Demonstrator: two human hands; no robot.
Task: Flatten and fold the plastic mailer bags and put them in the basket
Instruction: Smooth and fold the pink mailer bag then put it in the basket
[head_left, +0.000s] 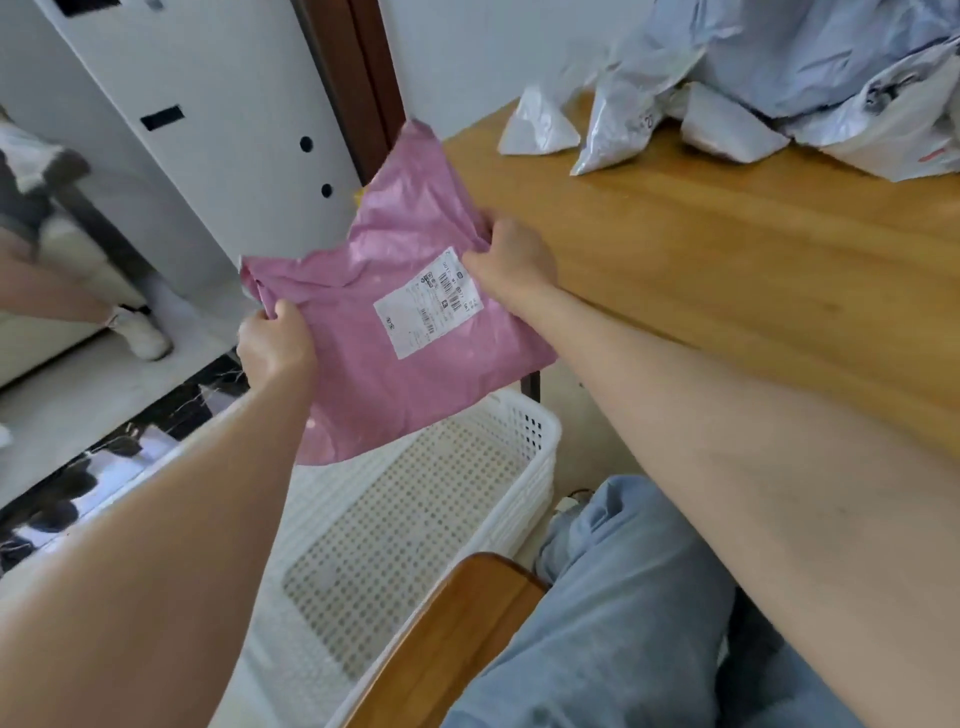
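A pink plastic mailer bag (384, 270) with a white shipping label hangs in the air off the left edge of the wooden table (727, 249), above the white perforated basket (540, 431) on the floor. My left hand (275, 343) grips its near left corner. My right hand (511, 260) pinches its right edge beside the label. The basket's inside shows only its bare mesh floor where the bag does not cover it. A heap of crumpled grey and white mailer bags (769, 88) lies at the table's far right.
A white cabinet (208, 130) and a brown door frame stand behind the bag. Another person's leg and white shoe (143, 332) are at the left. My jeans-clad leg (613, 597) and a wooden chair edge (452, 634) lie below, right of the basket.
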